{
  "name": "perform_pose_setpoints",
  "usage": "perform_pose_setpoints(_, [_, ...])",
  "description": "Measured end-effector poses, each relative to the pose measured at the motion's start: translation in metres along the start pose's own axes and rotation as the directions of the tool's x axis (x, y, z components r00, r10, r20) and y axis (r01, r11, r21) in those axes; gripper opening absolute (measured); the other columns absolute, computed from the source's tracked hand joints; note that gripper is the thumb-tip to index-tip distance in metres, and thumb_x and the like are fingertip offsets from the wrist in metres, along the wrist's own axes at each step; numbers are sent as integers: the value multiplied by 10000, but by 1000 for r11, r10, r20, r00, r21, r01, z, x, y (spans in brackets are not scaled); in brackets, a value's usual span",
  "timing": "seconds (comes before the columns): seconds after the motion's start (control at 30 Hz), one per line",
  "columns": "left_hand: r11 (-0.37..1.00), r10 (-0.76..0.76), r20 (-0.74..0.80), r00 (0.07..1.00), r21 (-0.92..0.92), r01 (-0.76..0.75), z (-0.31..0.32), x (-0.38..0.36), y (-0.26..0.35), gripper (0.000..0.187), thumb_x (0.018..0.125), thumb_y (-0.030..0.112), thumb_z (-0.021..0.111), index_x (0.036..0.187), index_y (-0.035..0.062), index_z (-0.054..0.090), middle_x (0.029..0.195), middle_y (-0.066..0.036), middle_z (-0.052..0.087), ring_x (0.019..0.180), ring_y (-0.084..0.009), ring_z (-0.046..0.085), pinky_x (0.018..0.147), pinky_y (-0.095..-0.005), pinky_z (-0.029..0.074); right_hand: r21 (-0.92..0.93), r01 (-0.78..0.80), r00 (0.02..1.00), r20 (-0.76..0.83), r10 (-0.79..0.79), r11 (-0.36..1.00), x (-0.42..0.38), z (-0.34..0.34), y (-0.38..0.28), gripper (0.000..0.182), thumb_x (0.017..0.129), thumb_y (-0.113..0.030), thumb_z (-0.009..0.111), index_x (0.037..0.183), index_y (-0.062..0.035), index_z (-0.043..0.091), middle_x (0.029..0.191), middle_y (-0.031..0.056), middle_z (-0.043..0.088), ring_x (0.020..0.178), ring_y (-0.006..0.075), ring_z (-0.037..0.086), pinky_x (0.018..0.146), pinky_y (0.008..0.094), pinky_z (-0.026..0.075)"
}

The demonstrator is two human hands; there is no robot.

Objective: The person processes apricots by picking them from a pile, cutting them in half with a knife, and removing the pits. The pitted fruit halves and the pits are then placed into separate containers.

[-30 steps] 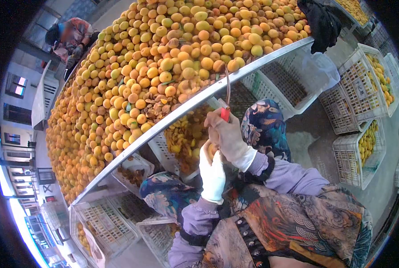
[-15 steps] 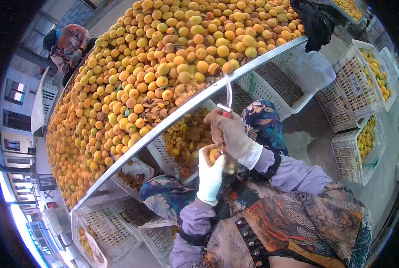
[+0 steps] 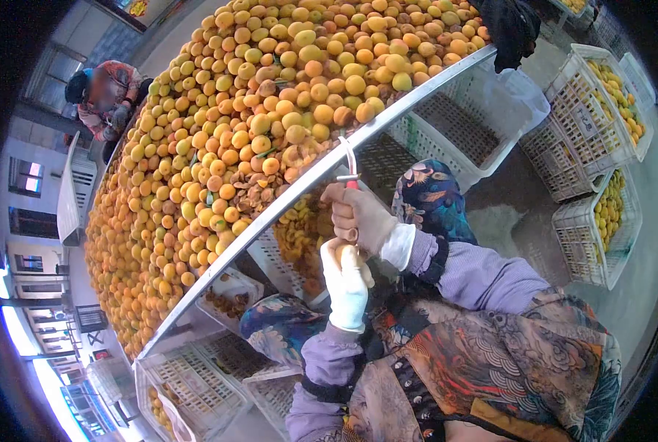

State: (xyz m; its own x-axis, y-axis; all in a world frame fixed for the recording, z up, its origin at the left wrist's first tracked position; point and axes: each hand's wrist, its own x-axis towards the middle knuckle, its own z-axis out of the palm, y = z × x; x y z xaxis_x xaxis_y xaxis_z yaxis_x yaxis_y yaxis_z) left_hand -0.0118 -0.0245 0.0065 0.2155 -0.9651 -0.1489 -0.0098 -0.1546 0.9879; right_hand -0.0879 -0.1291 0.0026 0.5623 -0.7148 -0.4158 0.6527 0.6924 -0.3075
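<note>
Below the bench (image 3: pixel 417 96) edge, the left hand (image 3: pixel 346 287) pinches one apricot (image 3: pixel 346 255). The right hand (image 3: pixel 358 215) has its grip tight on a small knife (image 3: pixel 347 163). Cut fruit fills a crate (image 3: pixel 307 228), but a huge pile (image 3: pixel 255 118) is still whole.

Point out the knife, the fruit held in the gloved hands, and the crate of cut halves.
knife (image 3: pixel 348 163), head view, on its blade.
fruit (image 3: pixel 346 255), head view, on its orange skin.
crate (image 3: pixel 270 254), head view, on its white wall.
</note>
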Motion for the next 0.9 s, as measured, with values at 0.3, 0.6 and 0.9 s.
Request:
perform_pose_setpoints(0.3, [899, -140, 20, 990, -417, 135, -2, 6, -2, 237, 960, 242, 372, 1082, 41, 402, 714, -58, 457, 465, -91, 389, 436, -250, 380, 184, 81, 996, 28, -88, 980, 14, -12, 9, 98, 909, -172, 458, 874, -91, 501, 503, -74, 246, 373, 66, 224, 342, 231, 192])
perform_pose_setpoints(0.6, [991, -76, 60, 995, -107, 82, -7, 0, 15, 340, 869, 36, 488, 1189, 29, 374, 878, -96, 527, 587, -121, 526, 561, -233, 456, -189, 239, 964, -72, -256, 952, -20, 29, -4, 165, 897, -212, 457, 894, -51, 493, 499, -57, 278, 367, 64, 275, 333, 219, 238])
perform_pose_setpoints(0.9, [992, 104, 18, 994, 66, -105, -21, 6, 1, 313, 906, 83, 456, 1205, 6, 409, 896, -92, 524, 535, -121, 513, 557, -233, 443, -134, 341, 937, -29, -348, 930, -16, 26, -9, 143, 901, -149, 443, 863, -31, 515, 490, -34, 318, 362, 81, 300, 335, 237, 256])
